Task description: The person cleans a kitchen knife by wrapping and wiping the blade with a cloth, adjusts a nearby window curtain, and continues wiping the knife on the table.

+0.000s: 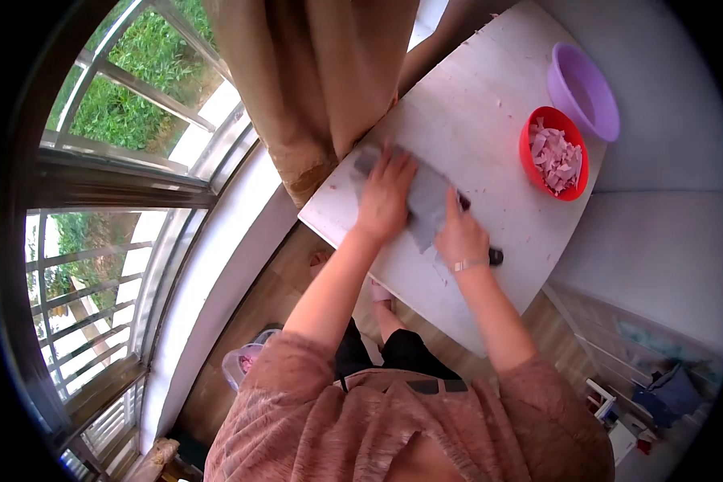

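My left hand point(387, 197) lies palm down, fingers spread, on flat grey material point(432, 210) on the pale tabletop. My right hand point(464, 234) is at this material's right side, index finger stretched out and the other fingers curled. A black handle end point(496, 256) sticks out beside the right palm, seemingly held in it. Whether the grey material is cloth, blade or both is blurred. A small dark piece point(463, 200) sits by the right index finger. Farther right, a red bowl point(525, 153) holds strips of pink food.
A purple basin point(606, 100) stands behind the red bowl at the edge of the table point(458, 96). Small scraps dot the tabletop. A brown curtain point(313, 72) hangs at the table's left edge, near the barred window. A grey sofa point(659, 241) stands to the right.
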### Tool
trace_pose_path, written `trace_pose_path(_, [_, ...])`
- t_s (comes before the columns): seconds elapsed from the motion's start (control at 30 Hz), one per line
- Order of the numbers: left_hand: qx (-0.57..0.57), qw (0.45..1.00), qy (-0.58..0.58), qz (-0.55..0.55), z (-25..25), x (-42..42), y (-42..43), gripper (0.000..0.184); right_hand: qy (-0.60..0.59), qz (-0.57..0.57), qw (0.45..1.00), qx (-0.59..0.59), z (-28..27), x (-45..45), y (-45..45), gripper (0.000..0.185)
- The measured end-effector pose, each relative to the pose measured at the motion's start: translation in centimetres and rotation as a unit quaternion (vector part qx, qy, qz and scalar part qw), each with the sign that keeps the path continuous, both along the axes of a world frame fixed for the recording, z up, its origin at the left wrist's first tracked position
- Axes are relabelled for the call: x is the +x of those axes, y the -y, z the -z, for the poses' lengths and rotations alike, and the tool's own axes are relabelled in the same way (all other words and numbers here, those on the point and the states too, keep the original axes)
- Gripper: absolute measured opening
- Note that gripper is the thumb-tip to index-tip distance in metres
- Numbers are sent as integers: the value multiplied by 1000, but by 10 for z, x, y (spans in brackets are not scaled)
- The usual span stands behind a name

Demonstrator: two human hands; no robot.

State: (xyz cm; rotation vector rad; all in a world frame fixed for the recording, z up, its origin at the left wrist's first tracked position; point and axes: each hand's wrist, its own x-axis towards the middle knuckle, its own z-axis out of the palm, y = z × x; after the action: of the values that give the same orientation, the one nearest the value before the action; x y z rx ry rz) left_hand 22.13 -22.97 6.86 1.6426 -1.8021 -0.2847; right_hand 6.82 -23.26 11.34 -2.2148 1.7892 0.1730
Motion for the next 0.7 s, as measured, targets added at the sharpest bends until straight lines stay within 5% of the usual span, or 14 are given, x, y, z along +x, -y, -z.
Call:
trace_pose_path(0.17, [79, 993, 10, 82, -24, -13, -56, 59, -37, -64, 997, 22, 12, -49, -48, 79])
trace_pose_path(0.3, [61, 975, -62, 206, -31, 18, 6, 49, -9, -26, 997, -74, 14, -78, -22, 72])
trace_pose_path(0.37, [40, 993, 11, 112, -3, 38, 47, 46, -2, 22, 996, -89, 17, -85, -18, 76])
trace_pose_path(0.43, [89, 987, -112, 73, 19, 68, 71, 40, -21, 32, 996, -77, 19, -84, -18, 80])
trace_pose_path(0.57, [159, 978, -88, 105, 25, 104, 78, 34, -39, 43, 994, -89, 21, -79, -18, 78])
trace_pose_path(0.63, [199, 929, -309, 40, 14, 97, 73, 28, -51, 55, 993, -86, 21, -76, -19, 78])
trace_pose_path(0.7, [195, 937, -289, 35, 14, 87, 76, 27, -47, 59, 992, -97, 22, -75, -19, 76])
